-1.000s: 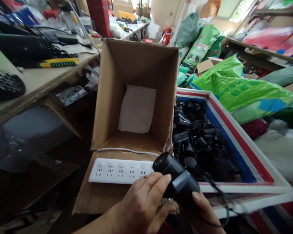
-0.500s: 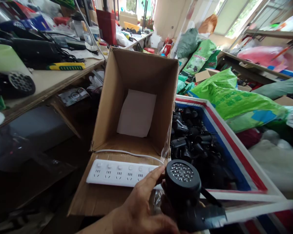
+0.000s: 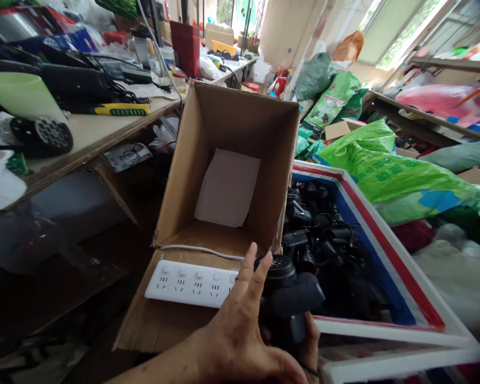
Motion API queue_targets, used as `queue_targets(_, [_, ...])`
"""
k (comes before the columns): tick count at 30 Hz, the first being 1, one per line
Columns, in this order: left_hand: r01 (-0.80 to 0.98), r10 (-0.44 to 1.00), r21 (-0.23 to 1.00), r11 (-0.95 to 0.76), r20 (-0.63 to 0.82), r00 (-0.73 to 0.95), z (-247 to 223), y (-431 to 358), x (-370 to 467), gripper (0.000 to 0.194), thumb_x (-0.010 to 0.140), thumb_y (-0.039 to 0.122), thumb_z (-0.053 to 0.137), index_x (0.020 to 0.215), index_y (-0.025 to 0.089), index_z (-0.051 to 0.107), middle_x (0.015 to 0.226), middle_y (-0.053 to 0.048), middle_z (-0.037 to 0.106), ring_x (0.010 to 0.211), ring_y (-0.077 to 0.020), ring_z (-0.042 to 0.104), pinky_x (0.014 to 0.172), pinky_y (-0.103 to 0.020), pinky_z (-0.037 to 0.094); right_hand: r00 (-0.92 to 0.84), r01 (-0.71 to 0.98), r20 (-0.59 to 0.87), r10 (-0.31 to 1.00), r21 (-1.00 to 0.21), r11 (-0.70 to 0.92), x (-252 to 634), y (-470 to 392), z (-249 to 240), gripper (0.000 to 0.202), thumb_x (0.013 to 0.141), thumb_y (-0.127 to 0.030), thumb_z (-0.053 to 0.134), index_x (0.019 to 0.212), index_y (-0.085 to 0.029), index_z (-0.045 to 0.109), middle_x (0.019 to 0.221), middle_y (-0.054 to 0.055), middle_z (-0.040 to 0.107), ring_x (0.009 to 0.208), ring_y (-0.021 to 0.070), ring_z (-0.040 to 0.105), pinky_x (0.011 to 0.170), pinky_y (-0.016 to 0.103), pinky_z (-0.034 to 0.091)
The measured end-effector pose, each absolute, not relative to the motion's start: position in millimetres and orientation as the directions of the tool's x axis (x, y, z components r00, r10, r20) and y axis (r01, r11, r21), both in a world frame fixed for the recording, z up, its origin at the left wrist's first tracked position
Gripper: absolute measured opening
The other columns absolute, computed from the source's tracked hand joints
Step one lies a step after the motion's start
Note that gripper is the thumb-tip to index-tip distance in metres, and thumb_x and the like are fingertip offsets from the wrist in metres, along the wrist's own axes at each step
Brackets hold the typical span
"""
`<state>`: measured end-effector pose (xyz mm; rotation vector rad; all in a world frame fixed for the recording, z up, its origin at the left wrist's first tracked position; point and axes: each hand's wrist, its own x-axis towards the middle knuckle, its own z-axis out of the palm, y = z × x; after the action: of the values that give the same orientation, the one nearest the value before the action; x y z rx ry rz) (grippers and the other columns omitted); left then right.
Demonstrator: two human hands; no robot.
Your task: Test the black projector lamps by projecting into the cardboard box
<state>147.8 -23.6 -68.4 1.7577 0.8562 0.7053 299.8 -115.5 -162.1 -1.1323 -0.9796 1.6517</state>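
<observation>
A black LED lamp [image 3: 290, 293] with a round head is held low in front of me, beside the power strip. My right hand [image 3: 311, 338] is wrapped round it from behind and below, mostly hidden by the lamp. My left hand [image 3: 238, 322] lies along the lamp's left side with its fingers stretched out and thumb apart; whether it touches the lamp is hard to tell. Under its fingertips is the right end of a white power strip [image 3: 184, 285], which rests on the cardboard flap [image 3: 164, 328].
An open cardboard box [image 3: 178, 176] stands ahead, a paper sheet [image 3: 228, 186] inside. To its right a striped crate [image 3: 416, 298] holds several black lamps [image 3: 304, 240]. At left, a cluttered workbench [image 3: 84, 133] carries a green cup [image 3: 24, 96]. Green bags [image 3: 416, 170] lie at right.
The lamp has turned so its LED face, plain to see before, is now mostly edge-on. My left hand's fingers have spread and lifted. The view has shifted slightly.
</observation>
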Motion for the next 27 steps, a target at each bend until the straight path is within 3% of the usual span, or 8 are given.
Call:
queue_targets(2, [0.231, 0.792, 0.917, -0.324, 0.129, 0.597, -66, -18, 144, 0.130, 0.049, 0.057, 0.080, 0.146, 0.021, 0.003, 0.150, -0.027, -0.020, 0.137, -0.0474, 0.003, 0.101, -0.069, 0.024, -0.151, -0.262, -0.280, 0.948, -0.914, -0.311, 299, -110, -158, 0.078, 0.075, -0.077, 0.015, 0.131, -0.035, 0.048, 0.092, 0.004, 0.072, 0.106, 0.0346, 0.060, 0.090, 0.051, 0.046])
queue_targets(5, [0.267, 0.739, 0.874, -0.407, 0.143, 0.658, -62, -8, 137, 0.123, 0.055, 0.055, 0.078, 0.146, 0.011, 0.007, 0.150, -0.032, -0.010, 0.137, -0.0465, 0.003, 0.102, -0.066, 0.026, -0.122, -0.295, -0.290, 0.949, -0.903, -0.313, 310, -104, -150, 0.078, 0.065, -0.074, 0.045, 0.133, -0.036, 0.042, 0.107, 0.004, 0.069, 0.113, 0.0360, 0.056, 0.093, 0.051, 0.044])
queue_targets(7, [0.241, 0.693, 0.871, -0.428, 0.145, 0.707, -57, -3, 132, 0.118, 0.057, 0.049, 0.079, 0.144, 0.007, 0.011, 0.150, -0.032, 0.013, 0.138, -0.0444, 0.008, 0.104, -0.062, 0.027, -0.106, -0.317, -0.260, 0.960, -0.906, -0.281, 322, -100, -144, 0.082, 0.059, -0.067, 0.060, 0.132, -0.032, 0.041, 0.119, 0.006, 0.063, 0.116, 0.0365, 0.053, 0.096, 0.049, 0.040])
queue_targets(10, [0.154, 0.674, 0.931, -0.330, 0.119, 0.729, -51, 0, 127, 0.105, 0.056, 0.034, 0.082, 0.141, 0.015, 0.024, 0.131, -0.019, 0.053, 0.124, -0.0357, 0.046, 0.100, -0.048, 0.042, -0.087, -0.288, -0.175, 0.981, -0.938, -0.193, 344, -96, -132, 0.088, 0.051, -0.055, 0.077, 0.128, -0.030, 0.042, 0.127, 0.008, 0.056, 0.119, 0.0359, 0.049, 0.096, 0.046, 0.039])
queue_targets(12, [0.109, 0.671, 0.959, -0.260, 0.099, 0.735, -49, 1, 125, 0.094, 0.052, 0.028, 0.085, 0.133, 0.023, 0.039, 0.118, -0.008, 0.062, 0.106, -0.0283, 0.060, 0.092, -0.039, 0.049, -0.139, -0.236, -0.143, 0.980, -0.956, -0.173, 354, -95, -123, 0.089, 0.049, -0.049, 0.082, 0.127, -0.029, 0.043, 0.126, 0.009, 0.056, 0.117, 0.0349, 0.051, 0.094, 0.044, 0.040])
queue_targets(21, [0.108, 0.571, 0.994, -0.008, -0.084, 0.817, -67, -7, 131, 0.070, 0.046, 0.032, 0.088, 0.111, 0.034, 0.062, 0.115, -0.003, 0.065, 0.108, -0.0319, 0.060, 0.090, -0.045, 0.050, -0.239, -0.355, -0.185, 0.953, -0.897, -0.263, 361, -120, -104, 0.092, 0.038, -0.035, 0.090, 0.120, -0.029, 0.049, 0.118, 0.006, 0.061, 0.109, 0.0287, 0.058, 0.094, 0.041, 0.039])
queue_targets(24, [0.076, 0.567, 0.996, -0.044, -0.038, 0.823, -80, -14, 136, 0.079, 0.050, 0.035, 0.087, 0.123, 0.041, 0.055, 0.132, -0.002, 0.057, 0.122, -0.0333, 0.049, 0.102, -0.049, 0.040, -0.093, -0.231, -0.241, 0.966, -0.939, -0.257, 390, -144, -101, 0.093, 0.040, -0.042, 0.087, 0.123, -0.027, 0.048, 0.119, 0.009, 0.061, 0.108, 0.0315, 0.058, 0.095, 0.044, 0.039])
queue_targets(27, [0.154, 0.631, 0.985, -0.081, -0.068, 0.773, -95, -15, 136, 0.085, 0.057, 0.041, 0.083, 0.133, 0.039, 0.045, 0.143, -0.005, 0.046, 0.131, -0.0352, 0.039, 0.107, -0.056, 0.030, 0.345, 0.056, -0.308, 0.887, -0.936, -0.347, 445, -182, -95, 0.077, 0.052, -0.054, 0.074, 0.120, -0.024, 0.054, 0.114, 0.012, 0.064, 0.102, 0.0350, 0.060, 0.089, 0.048, 0.043])
